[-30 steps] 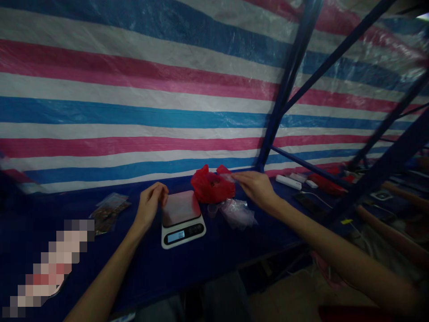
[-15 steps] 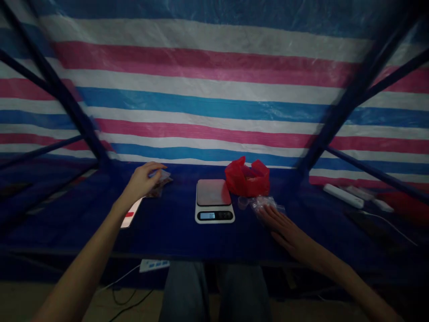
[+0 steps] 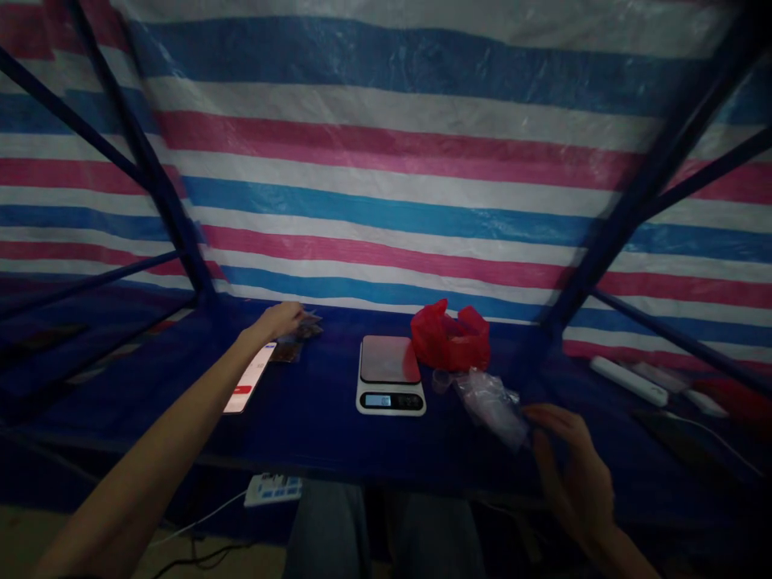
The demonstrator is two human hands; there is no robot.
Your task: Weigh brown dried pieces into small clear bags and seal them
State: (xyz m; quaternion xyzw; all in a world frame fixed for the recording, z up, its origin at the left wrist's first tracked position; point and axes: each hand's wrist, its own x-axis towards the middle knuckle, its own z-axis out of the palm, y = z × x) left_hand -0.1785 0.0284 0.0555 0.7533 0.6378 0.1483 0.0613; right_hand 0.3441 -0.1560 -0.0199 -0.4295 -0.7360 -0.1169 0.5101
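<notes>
My left hand (image 3: 283, 319) rests at the far left of the blue tabletop, beside small clear bags with brownish contents (image 3: 310, 325). Its fingers are turned away from the camera, so their grip is hidden. At the right, my right hand (image 3: 570, 462) is blurred, thumb and forefinger drawn together at the near end of some crumpled clear plastic bags (image 3: 490, 402). Between the hands stands a white kitchen scale (image 3: 389, 359) with a lit display and a bare plate. A red plastic bag (image 3: 451, 336) sits open behind the clear ones.
A lit phone (image 3: 252, 379) lies under my left forearm. A small clear cup (image 3: 441, 379) stands next to the scale. Further right are a long white device (image 3: 628, 381) and a cable. Blue metal posts (image 3: 594, 233) frame the table. Below it hangs a power strip (image 3: 273, 489).
My right hand has drawn back toward me and right, and the clear bags have stretched out after it. My left hand has turned over and lowered onto the small filled bags. The view has tilted slightly.
</notes>
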